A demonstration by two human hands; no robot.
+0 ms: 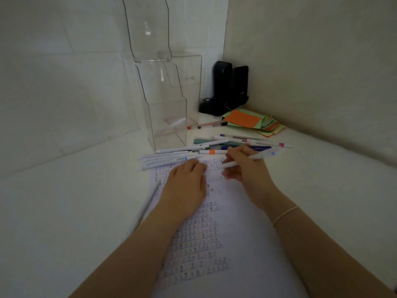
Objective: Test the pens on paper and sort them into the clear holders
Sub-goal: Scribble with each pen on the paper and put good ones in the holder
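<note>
A white sheet of paper (242, 214) covered in rows of small test marks lies on the desk in front of me. My left hand (187, 186) rests flat on its upper part. My right hand (247, 166) grips a white pen (265, 156) with a blue band, its tip pointing left over the paper's top edge. A pile of white pens (171, 158) with coloured bands lies beyond the paper. The clear tiered holder (169, 108) stands behind them, with one pen (176, 123) inside its lowest compartment.
A stack of coloured sticky notes (255, 122), orange on top, lies at the back right. Black speakers (227, 87) stand in the corner. Two or three thin pens (206, 125) lie beside the holder. Walls close in the desk on the left, back and right.
</note>
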